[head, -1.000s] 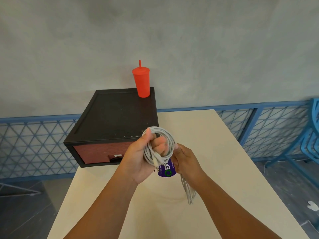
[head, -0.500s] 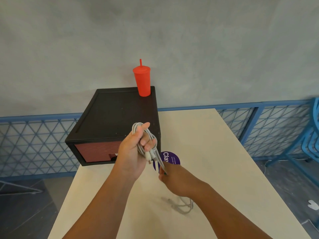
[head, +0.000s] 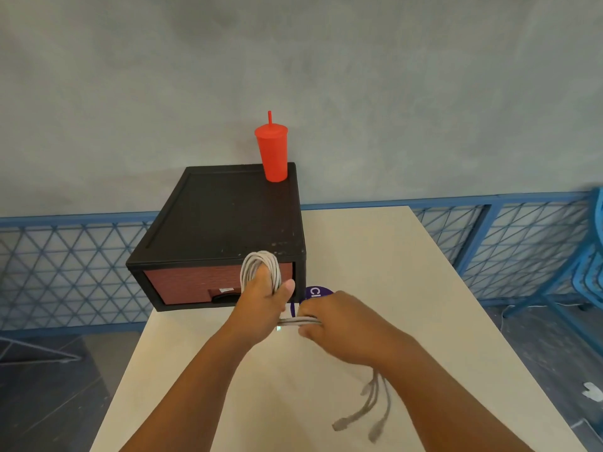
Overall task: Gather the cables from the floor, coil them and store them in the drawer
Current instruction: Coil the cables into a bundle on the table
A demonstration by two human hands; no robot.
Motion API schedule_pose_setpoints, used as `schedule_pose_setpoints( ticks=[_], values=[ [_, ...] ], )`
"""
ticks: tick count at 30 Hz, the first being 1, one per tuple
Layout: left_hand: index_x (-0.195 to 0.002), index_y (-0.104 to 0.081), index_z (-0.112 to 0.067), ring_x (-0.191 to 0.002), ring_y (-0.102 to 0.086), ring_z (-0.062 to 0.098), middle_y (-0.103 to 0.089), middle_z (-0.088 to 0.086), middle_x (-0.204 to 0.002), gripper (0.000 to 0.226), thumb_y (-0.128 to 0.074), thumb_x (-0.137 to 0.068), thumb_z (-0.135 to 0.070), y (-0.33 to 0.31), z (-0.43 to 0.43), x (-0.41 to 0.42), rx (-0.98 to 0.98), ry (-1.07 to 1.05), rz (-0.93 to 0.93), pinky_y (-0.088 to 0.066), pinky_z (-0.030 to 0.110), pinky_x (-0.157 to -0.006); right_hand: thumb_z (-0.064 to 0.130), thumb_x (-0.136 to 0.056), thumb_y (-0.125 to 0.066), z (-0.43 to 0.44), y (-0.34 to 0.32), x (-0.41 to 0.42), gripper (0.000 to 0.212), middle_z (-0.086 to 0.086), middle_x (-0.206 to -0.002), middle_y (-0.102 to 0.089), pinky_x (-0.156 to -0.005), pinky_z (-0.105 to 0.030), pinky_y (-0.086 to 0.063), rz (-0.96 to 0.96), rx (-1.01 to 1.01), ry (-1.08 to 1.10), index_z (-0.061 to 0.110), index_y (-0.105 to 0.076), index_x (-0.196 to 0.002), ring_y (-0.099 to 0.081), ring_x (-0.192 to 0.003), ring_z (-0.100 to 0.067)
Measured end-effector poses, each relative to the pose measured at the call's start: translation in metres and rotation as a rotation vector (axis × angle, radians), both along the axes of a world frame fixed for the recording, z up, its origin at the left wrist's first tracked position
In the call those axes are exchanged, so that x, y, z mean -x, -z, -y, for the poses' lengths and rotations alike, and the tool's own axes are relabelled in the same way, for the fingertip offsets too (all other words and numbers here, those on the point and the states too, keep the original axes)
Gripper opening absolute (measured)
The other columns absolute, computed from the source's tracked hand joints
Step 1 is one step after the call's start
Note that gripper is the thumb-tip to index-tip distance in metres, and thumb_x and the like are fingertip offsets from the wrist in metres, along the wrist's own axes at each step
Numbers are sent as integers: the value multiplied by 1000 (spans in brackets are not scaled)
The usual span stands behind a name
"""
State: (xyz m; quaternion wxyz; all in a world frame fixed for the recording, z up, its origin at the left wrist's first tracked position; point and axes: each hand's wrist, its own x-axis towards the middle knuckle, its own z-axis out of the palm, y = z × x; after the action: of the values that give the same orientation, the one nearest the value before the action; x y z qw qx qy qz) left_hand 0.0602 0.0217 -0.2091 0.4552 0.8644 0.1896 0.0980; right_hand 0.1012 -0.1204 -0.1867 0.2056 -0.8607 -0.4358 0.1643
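Note:
A bundle of white cables (head: 261, 267) is looped over my left hand (head: 261, 308), which grips the coil just in front of the drawer unit. My right hand (head: 342, 324) is closed on the cables' loose strands and holds them stretched sideways from the coil. The free ends with plugs (head: 368, 409) dangle blurred below my right wrist, above the table. The black drawer unit (head: 222, 216) stands at the table's back left. Its reddish drawer front (head: 192, 283) is shut.
A red tumbler with a straw (head: 271, 151) stands on the unit's back right corner. A purple round sticker (head: 313, 293) lies on the cream table (head: 375, 262). Blue lattice fencing (head: 65, 256) runs behind; a blue chair (head: 590, 272) is at right.
My right hand has swung the loose strands from below the coil to the right, pulling them out sideways. My left hand has turned and risen slightly with the coil.

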Motion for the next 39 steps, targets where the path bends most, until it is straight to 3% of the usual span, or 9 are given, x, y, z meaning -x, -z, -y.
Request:
schedule_pose_setpoints(
  ticks=[3, 7, 10, 15, 20, 23, 29, 34, 39],
  values=[
    [-89, -45, -10, -64, -46, 13, -47, 5, -73, 32, -37, -94, -41, 3, -4, 7, 41, 125, -130, -42, 22, -60, 34, -87, -56, 7, -12, -10, 17, 4, -82, -61, -65, -23, -44, -11, -66, 30, 20, -65, -93, -54, -70, -10],
    [-67, -57, -16, -53, -47, 10, -54, -2, -54, 63, -24, -77, -69, -5, 0, 17, 344, 357, -273, -42, 28, -65, 36, -84, -61, 13, -20, -19, 9, 14, -76, -55, -73, -26, -48, -43, -125, 32, 27, -58, -87, -58, -80, -12],
    [-67, -57, -20, -48, -46, 8, -53, -4, -51, 58, -49, -66, -78, -7, -5, 21, 515, 501, -208, -48, 32, -75, 40, -81, -62, 16, -19, -27, 15, 9, -85, -58, -73, -25, -51, -32, -140, 62, 30, -52, -86, -60, -89, -18],
    [-81, -54, -10, -39, -43, 4, -51, -7, -46, 15, -60, -74, -22, -21, 2, 23, 688, 613, -131, -43, 19, -56, 55, -77, -56, 16, -7, -33, 28, 9, -86, -60, -69, -20, -48, -92, -286, 87, 31, -56, -91, -59, -81, -13],
    [-77, -56, -8, -30, -38, 2, -42, -10, -39, 31, -77, -62, -25, -11, -6, 20, 1067, 616, -105, -50, 23, -57, 93, -47, -36, 12, 1, -34, 70, 9, -77, -58, -66, -13, -45, -263, -422, 59, 36, -60, -79, -57, -73, -3],
    [-71, -66, -12, -29, -43, 2, -47, -9, -39, 24, -81, -60, -27, -11, -10, 17, 1195, 639, -74, -53, 22, -58, 78, -58, -52, 11, 5, -28, 57, -7, -88, -67, -78, -32, -54, -387, -439, 84, 30, -61, -88, -63, -82, -20],
    [-74, -58, -4, -47, -51, 11, -52, 0, -48, 15, -63, -68, -17, -14, -6, 10, 917, 344, -85, -52, 24, -63, 29, -93, -47, 8, 12, -25, 17, -12, -94, -66, -82, -39, -52, -260, -435, 217, 15, -57, -97, -63, -90, -27],
    [-90, -64, -6, -67, -63, 18, -59, 2, -59, 14, -58, -78, -12, -9, -3, 16, 1113, 296, -14, -55, 29, -68, 27, -96, -41, 6, 16, -32, 17, 1, -77, -58, -65, -20, -44, -226, -452, 307, 17, -52, -90, -57, -73, -13],
    [-66, -65, -8, -42, -47, 13, -43, -2, -39, 15, -53, -73, -12, -11, 12, 12, 1236, 109, 40, -43, 32, -75, 32, -95, -42, 3, 21, -30, 20, -4, -91, -63, -78, -28, -51, -288, -448, 309, 17, -55, -98, -62, -86, -19]
  ],
)
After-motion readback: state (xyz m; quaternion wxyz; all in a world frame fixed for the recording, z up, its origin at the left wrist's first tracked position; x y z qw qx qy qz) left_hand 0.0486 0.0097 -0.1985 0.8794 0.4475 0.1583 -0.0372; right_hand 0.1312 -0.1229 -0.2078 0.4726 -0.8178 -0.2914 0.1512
